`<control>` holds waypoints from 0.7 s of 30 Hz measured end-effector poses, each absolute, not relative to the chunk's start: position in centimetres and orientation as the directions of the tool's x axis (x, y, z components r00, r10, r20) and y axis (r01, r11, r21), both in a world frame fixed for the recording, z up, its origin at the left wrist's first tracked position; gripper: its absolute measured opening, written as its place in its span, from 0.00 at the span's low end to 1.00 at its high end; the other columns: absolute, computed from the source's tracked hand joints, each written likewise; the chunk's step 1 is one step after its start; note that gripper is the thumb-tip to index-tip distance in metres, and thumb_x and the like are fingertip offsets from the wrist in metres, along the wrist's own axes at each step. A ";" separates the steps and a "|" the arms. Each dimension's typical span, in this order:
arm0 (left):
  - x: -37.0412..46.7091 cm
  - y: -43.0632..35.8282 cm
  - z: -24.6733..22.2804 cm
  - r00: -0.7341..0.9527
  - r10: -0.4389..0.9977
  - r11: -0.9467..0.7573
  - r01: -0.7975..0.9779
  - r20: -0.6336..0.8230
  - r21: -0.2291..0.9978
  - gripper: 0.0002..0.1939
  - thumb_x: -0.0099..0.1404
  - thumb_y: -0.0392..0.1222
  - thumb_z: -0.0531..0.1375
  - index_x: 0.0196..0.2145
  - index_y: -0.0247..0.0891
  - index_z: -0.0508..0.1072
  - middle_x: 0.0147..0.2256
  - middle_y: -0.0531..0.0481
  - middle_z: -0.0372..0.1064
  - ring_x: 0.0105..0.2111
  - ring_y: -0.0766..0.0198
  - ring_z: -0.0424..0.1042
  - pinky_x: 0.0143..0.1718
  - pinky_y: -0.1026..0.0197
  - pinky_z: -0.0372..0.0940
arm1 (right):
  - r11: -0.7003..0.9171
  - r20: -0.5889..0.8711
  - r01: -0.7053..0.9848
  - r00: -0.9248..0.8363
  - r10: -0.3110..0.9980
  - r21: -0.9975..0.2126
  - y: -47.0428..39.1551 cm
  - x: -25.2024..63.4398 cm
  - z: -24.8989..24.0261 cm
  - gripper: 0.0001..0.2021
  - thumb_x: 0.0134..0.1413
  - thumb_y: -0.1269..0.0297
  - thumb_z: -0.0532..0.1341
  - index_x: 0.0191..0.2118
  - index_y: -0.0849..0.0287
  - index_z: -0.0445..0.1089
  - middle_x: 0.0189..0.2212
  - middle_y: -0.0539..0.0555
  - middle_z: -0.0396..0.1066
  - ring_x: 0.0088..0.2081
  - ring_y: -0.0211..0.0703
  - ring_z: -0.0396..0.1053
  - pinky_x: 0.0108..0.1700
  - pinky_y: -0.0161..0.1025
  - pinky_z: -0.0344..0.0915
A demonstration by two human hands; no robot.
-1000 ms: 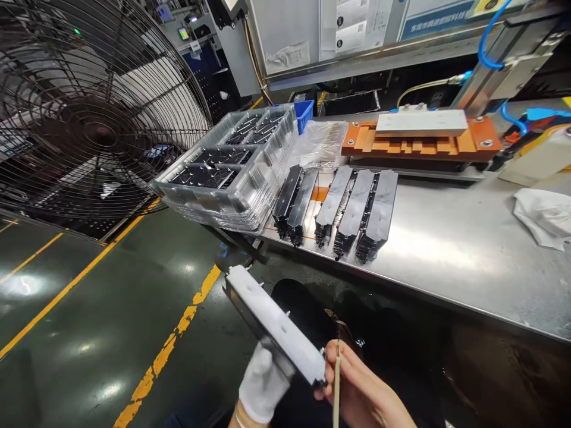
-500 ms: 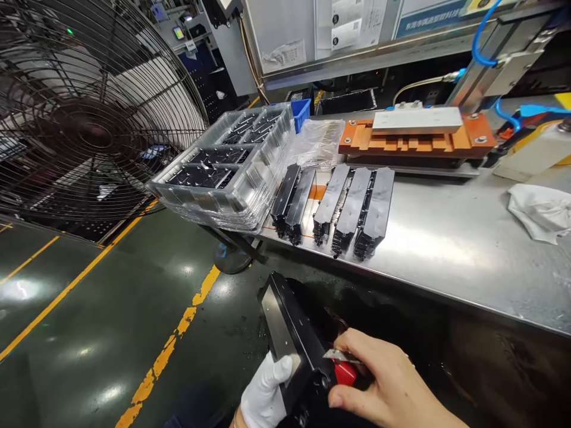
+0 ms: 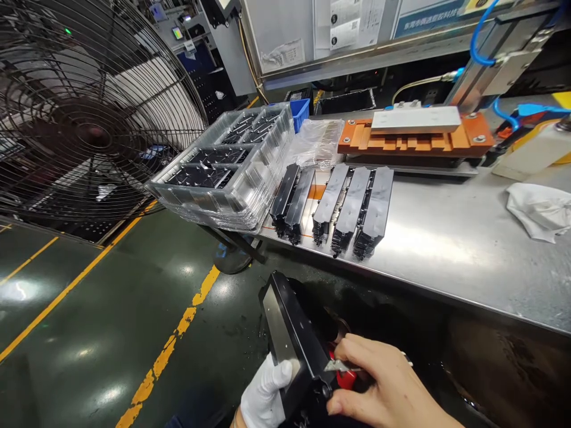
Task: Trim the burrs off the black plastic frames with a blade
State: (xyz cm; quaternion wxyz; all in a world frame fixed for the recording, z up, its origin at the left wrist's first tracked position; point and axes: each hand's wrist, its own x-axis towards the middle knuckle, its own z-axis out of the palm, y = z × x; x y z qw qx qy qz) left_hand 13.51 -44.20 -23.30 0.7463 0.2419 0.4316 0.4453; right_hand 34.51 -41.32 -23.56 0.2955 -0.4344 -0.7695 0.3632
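The left hand point(image 3: 264, 397), in a white glove, is closed around the near end of a long black part point(image 3: 292, 333), holding it low in front of the body, below the near edge of the steel table point(image 3: 455, 249). The bare right hand point(image 3: 388, 389) is closed on a small blade with a red handle point(image 3: 341, 371), its tip touching the part's near right edge.

The blade sits just beside the gloved fingers, so a slip off the edge could, I judge, run into the glove or gouge the plastic. The part is held at one end only and juts out unsupported; pressure from the blade might twist it in the grip or knock it down to the floor.

The part is a narrow black moulding with a flat, glossy face catching grey light and a ribbed side; whether a burr is left on the edge I cannot tell at this angle. Five similar parts point(image 3: 352, 211) lie side by side on the table, with a stack of clear trays point(image 3: 223, 172) to their left and a large fan point(image 3: 89, 119) far left.
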 end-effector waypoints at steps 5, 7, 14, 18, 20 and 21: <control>13.5 -44.4 -23.7 0.195 0.875 0.479 -0.471 -0.443 0.741 0.19 0.61 0.48 0.66 0.47 0.37 0.79 0.41 0.45 0.80 0.45 0.52 0.76 0.54 0.56 0.63 | 0.410 0.229 0.438 -0.409 0.883 -0.800 -41.3 34.4 -24.0 0.28 0.55 0.32 0.56 0.25 0.55 0.56 0.19 0.43 0.58 0.21 0.33 0.58 0.23 0.33 0.51; 13.6 -44.3 -23.6 0.210 0.878 0.474 -0.492 -0.429 0.730 0.16 0.61 0.48 0.66 0.44 0.38 0.80 0.41 0.46 0.80 0.45 0.54 0.76 0.54 0.57 0.63 | 0.398 0.218 0.439 -0.406 0.888 -0.805 -41.2 34.3 -24.0 0.28 0.55 0.32 0.56 0.26 0.55 0.58 0.20 0.44 0.59 0.21 0.34 0.59 0.23 0.33 0.52; 14.4 -44.1 -23.8 0.314 0.825 0.561 -0.564 -0.471 0.607 0.19 0.60 0.56 0.65 0.33 0.35 0.82 0.32 0.43 0.79 0.41 0.49 0.77 0.50 0.52 0.67 | 0.409 0.276 0.368 -0.362 0.890 -0.835 -41.3 34.5 -23.2 0.26 0.59 0.36 0.57 0.23 0.54 0.58 0.19 0.44 0.58 0.20 0.35 0.57 0.22 0.35 0.53; 14.1 -44.2 -24.4 0.269 0.807 0.564 -0.613 -0.525 0.553 0.16 0.62 0.52 0.64 0.32 0.35 0.81 0.29 0.45 0.78 0.37 0.55 0.77 0.49 0.55 0.67 | 0.056 -0.037 0.237 -0.370 0.928 -0.970 -41.5 34.7 -22.3 0.20 0.71 0.48 0.44 0.38 0.50 0.68 0.33 0.49 0.71 0.35 0.41 0.71 0.38 0.34 0.67; 14.0 -44.2 -24.5 0.286 0.780 0.586 -0.647 -0.556 0.488 0.15 0.62 0.51 0.65 0.32 0.35 0.81 0.29 0.47 0.77 0.35 0.58 0.76 0.47 0.57 0.68 | -0.009 -0.095 0.226 -0.371 0.924 -0.974 -41.5 34.6 -22.5 0.17 0.73 0.53 0.44 0.41 0.48 0.67 0.36 0.48 0.72 0.39 0.40 0.72 0.43 0.34 0.67; 14.0 -44.2 -24.5 0.294 0.769 0.593 -0.660 -0.568 0.461 0.14 0.62 0.50 0.66 0.32 0.35 0.81 0.29 0.48 0.76 0.33 0.60 0.76 0.45 0.58 0.68 | 0.010 -0.080 0.237 -0.366 0.927 -0.972 -41.5 34.5 -22.7 0.16 0.73 0.53 0.45 0.41 0.48 0.67 0.35 0.47 0.72 0.36 0.39 0.72 0.40 0.33 0.67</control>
